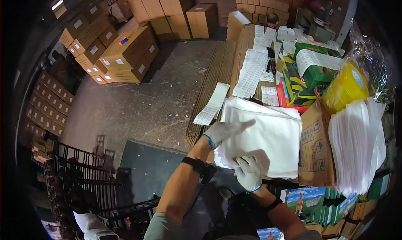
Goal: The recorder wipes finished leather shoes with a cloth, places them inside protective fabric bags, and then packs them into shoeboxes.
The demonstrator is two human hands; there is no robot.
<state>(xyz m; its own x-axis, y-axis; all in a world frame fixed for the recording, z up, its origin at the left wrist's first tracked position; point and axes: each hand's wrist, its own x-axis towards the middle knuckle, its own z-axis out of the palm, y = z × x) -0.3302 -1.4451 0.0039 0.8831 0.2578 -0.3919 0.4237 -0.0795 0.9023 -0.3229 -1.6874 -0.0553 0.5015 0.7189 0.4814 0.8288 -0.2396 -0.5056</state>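
Note:
A stack of thin white sheets or flat bags [272, 141] lies on the bench in front of me. My left hand [221, 133], in a white knit glove with a blue cuff edge, rests on the stack's left side with its fingers stretched out. At the near edge my right hand [248, 174], gloved alike, touches the sheets with its slightly bent fingers apart. Neither hand shows anything gripped. Beyond my left hand, a printed paper strip [212, 104] lies on the plank edge. More printed label strips [249, 74] lie farther back.
Right of the stack stands an open cardboard box [315, 150], beside a thick bundle of white bags [355, 148]. Behind them are a yellow tape roll [346, 87] and green cartons [320, 74]. Stacked brown boxes [125, 56] stand across the floor. A person's head [272, 19] shows behind the bench.

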